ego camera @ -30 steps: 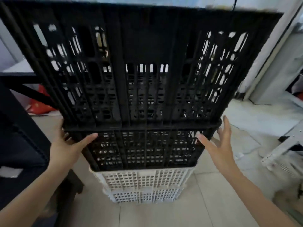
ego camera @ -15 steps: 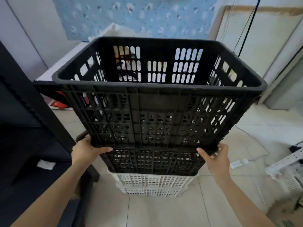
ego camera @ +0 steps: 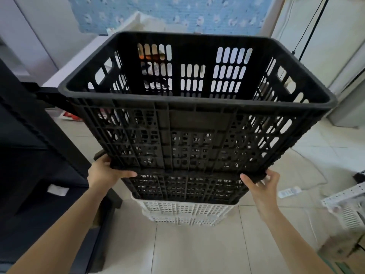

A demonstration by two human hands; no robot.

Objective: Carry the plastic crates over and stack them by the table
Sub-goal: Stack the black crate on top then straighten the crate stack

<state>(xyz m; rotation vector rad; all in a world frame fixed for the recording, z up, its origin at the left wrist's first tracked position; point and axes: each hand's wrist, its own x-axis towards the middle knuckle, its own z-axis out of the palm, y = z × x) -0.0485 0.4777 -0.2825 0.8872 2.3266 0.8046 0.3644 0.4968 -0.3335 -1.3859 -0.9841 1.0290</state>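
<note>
Stack status: top black crate [ego camera: 197, 125] is upright, open side up, on the lower black crate [ego camera: 185, 188]. That one sits on two nested white crates [ego camera: 185, 212], which stand on the tiled floor [ego camera: 197, 250]. Top crate's base edge meets the lower rim on the near side; can't tell if it's fully seated. Whole stack is just right of the dark table [ego camera: 29, 155], with its near-left corner close to a table leg

Left hand [ego camera: 104, 175]: on the near-left bottom corner of the top black crate. Thumb lies flat along the near bottom edge, other fingers wrap round the left side, out of sight. Clamped on the corner

Right hand [ego camera: 262, 184]: on the near-right bottom corner. Thumb against the near face, fingers curled round the right side, corner pinched between them

Both forearms are bare and come in from the near edge

Surroundings:
- blue wall covering [ego camera: 177, 12] on the far wall behind the stack
- black cable [ego camera: 310, 26] hanging down, far right
- white perforated rack [ego camera: 345, 196] on the floor at the right edge
- white labelled item [ego camera: 289, 192] on the floor between stack and rack
- white slip [ego camera: 58, 189] on the table's dark lower surface, left
- red item [ego camera: 71, 115] on the floor, far left, past the table frame
- something orange and white shows through the far-wall slots of the top crate, too broken up to identify
</note>
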